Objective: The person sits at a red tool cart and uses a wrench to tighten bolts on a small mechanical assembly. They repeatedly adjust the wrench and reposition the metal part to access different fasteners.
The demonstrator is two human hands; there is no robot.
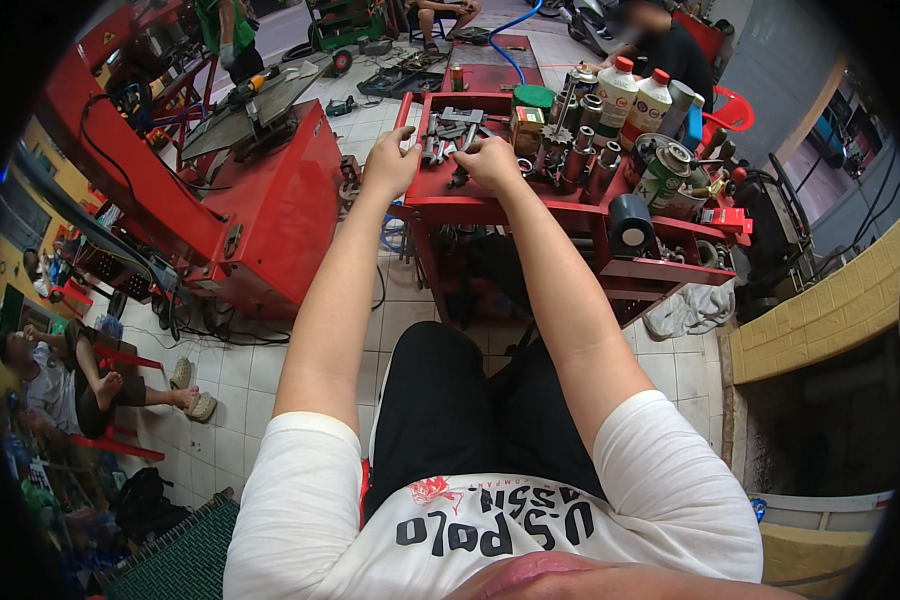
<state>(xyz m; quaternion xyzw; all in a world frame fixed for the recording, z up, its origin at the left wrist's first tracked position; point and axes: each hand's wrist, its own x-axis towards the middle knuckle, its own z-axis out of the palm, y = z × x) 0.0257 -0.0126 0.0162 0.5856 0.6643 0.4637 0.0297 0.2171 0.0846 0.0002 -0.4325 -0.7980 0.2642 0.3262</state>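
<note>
Both my arms reach forward to the top tray of a red tool cart (440,205). My left hand (390,160) rests at the tray's left side, fingers curled over small metal tools (448,128). Close beside it, my right hand (490,158) has its fingers curled down among the same pile of sockets and wrenches. Whether either hand grips a tool is hidden by the fingers. Metal cylinders (580,155) stand just right of my right hand.
White plastic bottles (632,95) and cans crowd the cart's right end, with a black roll (630,225) on a lower shelf. A large red machine (260,200) stands left. A person sits on the tiled floor (80,375) far left. A white rag (690,310) lies by the cart.
</note>
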